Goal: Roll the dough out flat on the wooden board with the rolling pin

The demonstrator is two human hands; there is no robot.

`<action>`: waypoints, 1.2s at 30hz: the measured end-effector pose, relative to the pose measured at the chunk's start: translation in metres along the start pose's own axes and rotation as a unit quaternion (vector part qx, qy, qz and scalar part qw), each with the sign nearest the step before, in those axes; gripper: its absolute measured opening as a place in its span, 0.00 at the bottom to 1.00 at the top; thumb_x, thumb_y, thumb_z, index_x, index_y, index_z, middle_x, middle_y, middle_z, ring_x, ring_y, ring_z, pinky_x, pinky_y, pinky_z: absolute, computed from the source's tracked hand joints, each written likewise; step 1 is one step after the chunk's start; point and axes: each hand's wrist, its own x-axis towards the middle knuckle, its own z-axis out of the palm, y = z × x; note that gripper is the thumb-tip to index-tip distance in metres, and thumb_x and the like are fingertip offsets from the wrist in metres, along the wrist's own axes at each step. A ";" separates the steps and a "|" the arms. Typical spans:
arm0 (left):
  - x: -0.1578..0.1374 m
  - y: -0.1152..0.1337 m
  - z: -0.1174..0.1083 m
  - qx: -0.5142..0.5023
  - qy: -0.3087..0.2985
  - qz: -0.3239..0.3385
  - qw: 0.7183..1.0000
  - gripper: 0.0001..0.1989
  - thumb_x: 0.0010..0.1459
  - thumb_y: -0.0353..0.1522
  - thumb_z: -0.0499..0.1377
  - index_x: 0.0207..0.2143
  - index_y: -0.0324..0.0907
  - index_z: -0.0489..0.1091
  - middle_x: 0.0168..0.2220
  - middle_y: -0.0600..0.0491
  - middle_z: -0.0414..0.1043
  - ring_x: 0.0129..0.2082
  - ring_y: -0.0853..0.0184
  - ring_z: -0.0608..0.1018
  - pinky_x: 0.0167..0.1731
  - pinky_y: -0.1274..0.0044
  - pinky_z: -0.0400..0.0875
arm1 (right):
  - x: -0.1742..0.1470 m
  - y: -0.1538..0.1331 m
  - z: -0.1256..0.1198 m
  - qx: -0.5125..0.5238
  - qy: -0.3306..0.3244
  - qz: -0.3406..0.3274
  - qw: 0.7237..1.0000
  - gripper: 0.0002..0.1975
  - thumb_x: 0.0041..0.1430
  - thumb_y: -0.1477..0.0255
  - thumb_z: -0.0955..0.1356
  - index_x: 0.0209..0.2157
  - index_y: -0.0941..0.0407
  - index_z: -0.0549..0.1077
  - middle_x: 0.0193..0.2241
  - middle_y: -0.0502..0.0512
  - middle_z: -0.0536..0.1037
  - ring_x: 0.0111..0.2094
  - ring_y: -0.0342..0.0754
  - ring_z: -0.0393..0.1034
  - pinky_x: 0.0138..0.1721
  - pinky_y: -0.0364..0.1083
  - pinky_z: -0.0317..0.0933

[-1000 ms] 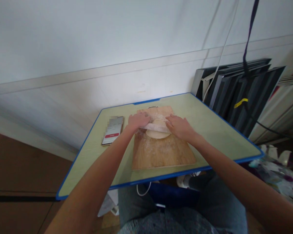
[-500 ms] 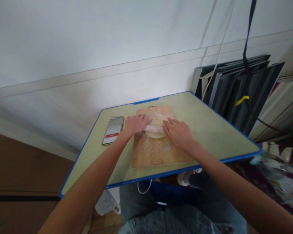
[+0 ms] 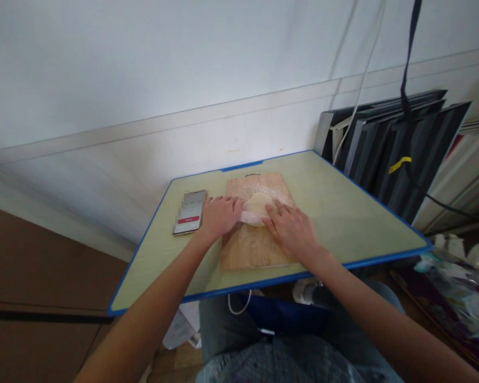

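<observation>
A flour-dusted rolling pin (image 3: pixel 251 217) lies across a flat round of dough (image 3: pixel 257 202), near its front edge. On the pin's left end rests my left hand (image 3: pixel 220 215), its fingers curled over it. My right hand (image 3: pixel 291 226) presses on the other end with its fingers bent forward. Both hands hide the ends of the pin. Beneath them is a wooden cutting board (image 3: pixel 247 252) with flour scattered over its surface. The dough shows mostly on the far side of the pin.
A phone (image 3: pixel 190 211) with a lit screen lies left of the board. The green table (image 3: pixel 343 213) has a blue edge and stands against a white wall (image 3: pixel 207 143). Dark panels (image 3: pixel 383 138) lean at the right, with a black strap (image 3: pixel 405 80) hanging before them.
The rolling pin has moved toward me over the dough, from its middle to its near edge. Both hands have moved back with it. The view has shifted slightly.
</observation>
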 end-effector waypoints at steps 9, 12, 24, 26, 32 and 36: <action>-0.013 0.002 0.000 -0.001 0.045 0.004 0.999 0.21 0.60 0.34 0.40 0.37 0.42 0.72 0.37 0.49 0.75 0.39 0.61 0.74 0.41 0.68 0.61 | -0.008 -0.006 0.007 -0.027 0.037 -0.005 0.999 0.22 0.63 0.62 0.53 0.52 0.58 0.64 0.55 0.65 0.62 0.52 0.59 0.59 0.48 0.56 0.54; -0.017 0.003 0.000 -0.010 0.051 0.002 0.999 0.21 0.60 0.34 0.40 0.37 0.42 0.72 0.38 0.50 0.75 0.40 0.61 0.74 0.41 0.68 0.61 | -0.011 -0.007 0.008 -0.028 0.044 -0.010 0.999 0.22 0.63 0.62 0.54 0.52 0.58 0.64 0.55 0.65 0.62 0.52 0.58 0.58 0.48 0.55 0.54; -0.032 0.004 0.009 -0.038 0.058 -0.023 0.997 0.20 0.60 0.34 0.41 0.41 0.43 0.71 0.46 0.52 0.72 0.44 0.62 0.72 0.45 0.69 0.60 | -0.019 -0.014 0.004 -0.015 0.057 -0.021 0.998 0.20 0.61 0.65 0.57 0.51 0.58 0.64 0.55 0.65 0.63 0.52 0.58 0.58 0.51 0.59 0.49; -0.034 0.005 0.009 -0.037 0.052 -0.027 0.998 0.20 0.60 0.35 0.41 0.43 0.44 0.70 0.48 0.52 0.70 0.45 0.63 0.72 0.46 0.70 0.60 | -0.020 -0.015 0.003 -0.015 0.051 -0.020 0.998 0.21 0.61 0.64 0.57 0.52 0.58 0.64 0.55 0.65 0.63 0.52 0.58 0.58 0.51 0.59 0.48; -0.033 0.007 0.006 -0.033 0.037 -0.027 0.998 0.20 0.60 0.34 0.40 0.46 0.44 0.68 0.49 0.51 0.69 0.46 0.63 0.70 0.47 0.69 0.59 | -0.019 -0.010 0.007 -0.017 0.037 -0.034 0.999 0.22 0.61 0.64 0.57 0.54 0.58 0.63 0.58 0.65 0.57 0.58 0.60 0.49 0.52 0.60 0.47; -0.027 0.007 0.005 -0.042 0.032 -0.029 0.998 0.20 0.60 0.33 0.40 0.47 0.43 0.67 0.49 0.50 0.69 0.46 0.64 0.71 0.46 0.71 0.60 | -0.008 0.001 0.006 -0.020 0.027 -0.064 0.997 0.23 0.62 0.61 0.55 0.53 0.57 0.64 0.58 0.63 0.58 0.58 0.59 0.49 0.54 0.59 0.46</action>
